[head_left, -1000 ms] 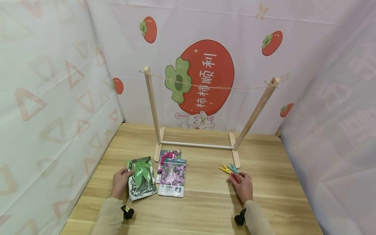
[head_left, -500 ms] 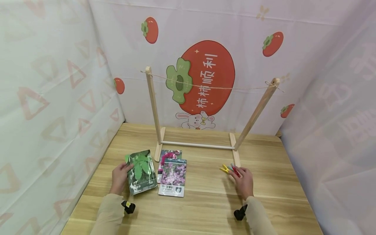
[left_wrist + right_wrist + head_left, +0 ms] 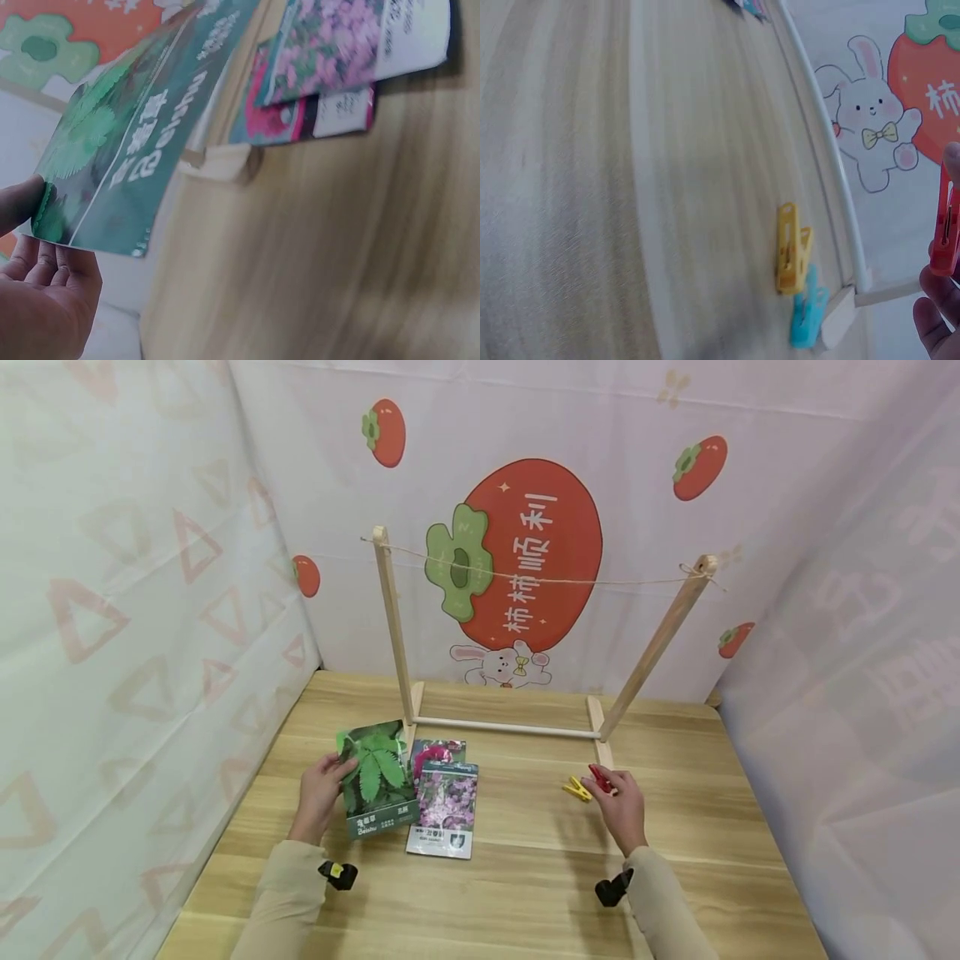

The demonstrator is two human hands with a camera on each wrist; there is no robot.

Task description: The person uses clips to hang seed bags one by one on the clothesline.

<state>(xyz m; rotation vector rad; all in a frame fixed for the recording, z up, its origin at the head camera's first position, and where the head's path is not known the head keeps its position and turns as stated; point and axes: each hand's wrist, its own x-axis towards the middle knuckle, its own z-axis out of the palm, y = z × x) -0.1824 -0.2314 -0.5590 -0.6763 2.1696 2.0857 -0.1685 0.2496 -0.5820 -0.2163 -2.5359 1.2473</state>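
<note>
My left hand [image 3: 318, 795] pinches the left edge of a green seed packet [image 3: 377, 777] with a leaf picture, thumb on its front. In the left wrist view the packet is tilted and raised over the table. Between thumb and fingers, my right hand [image 3: 624, 807] holds a red clothespin [image 3: 601, 779], lifted off the tabletop. A yellow clothespin [image 3: 577, 789] lies near that hand. Beside it, in the right wrist view, is a blue clothespin [image 3: 808, 316], hidden behind the hand in the head view.
A lilac-flower seed packet [image 3: 446, 802] partly covers a magenta-flower packet [image 3: 432, 752] on the wooden table [image 3: 510, 893]. Behind them stands a wooden frame [image 3: 656, 647] with a string [image 3: 570, 582] tied between its posts and a white bar [image 3: 510, 727] low down. Fabric walls enclose the table.
My right hand has picked the red clothespin up from beside the other two. My left hand has brought the green packet up and rightward, now overlapping the frame's left foot and the flower packets.
</note>
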